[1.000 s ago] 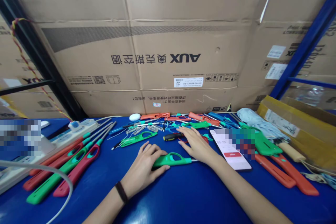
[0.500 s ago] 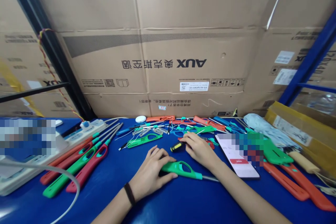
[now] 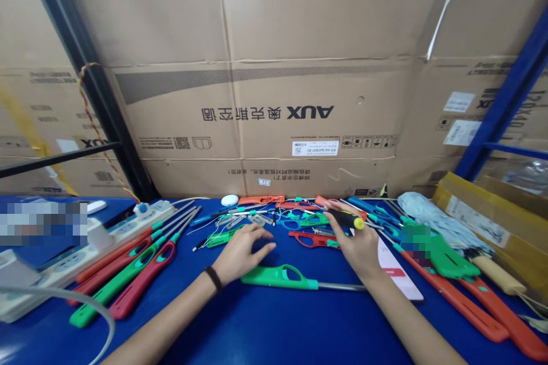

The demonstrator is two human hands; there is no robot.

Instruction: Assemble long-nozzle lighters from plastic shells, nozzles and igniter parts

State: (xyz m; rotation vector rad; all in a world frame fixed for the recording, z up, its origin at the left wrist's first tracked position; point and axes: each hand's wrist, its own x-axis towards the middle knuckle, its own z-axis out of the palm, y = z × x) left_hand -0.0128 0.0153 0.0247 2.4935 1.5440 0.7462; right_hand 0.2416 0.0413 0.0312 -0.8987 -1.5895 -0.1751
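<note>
My right hand (image 3: pixel 357 248) is closed around a screwdriver with a black and yellow handle (image 3: pixel 346 218), held up over the loose parts and the edge of the phone. A green long-necked gas lighter (image 3: pixel 278 278) lies on the blue table, its metal tube running to the right under my right wrist. Just above the lighter hovers my left hand (image 3: pixel 244 254), fingers apart and holding nothing. Its fingertips partly cover an opened green lighter casing (image 3: pixel 222 236). A red casing half (image 3: pixel 312 238) lies between my two hands.
Several lighters (image 3: pixel 124 274) lie beside a white power strip (image 3: pixel 124 232) at the left. Disassembled casings and wires fill the back of the table. On the right are a phone (image 3: pixel 400 279), more lighters (image 3: pixel 454 291), a folded umbrella (image 3: pixel 445 222) and a cardboard box (image 3: pixel 505 222).
My left hand has let go of the green lighter and moved up and left. My right hand has lifted the screwdriver and carried it to the right. The view has tilted up slightly.
</note>
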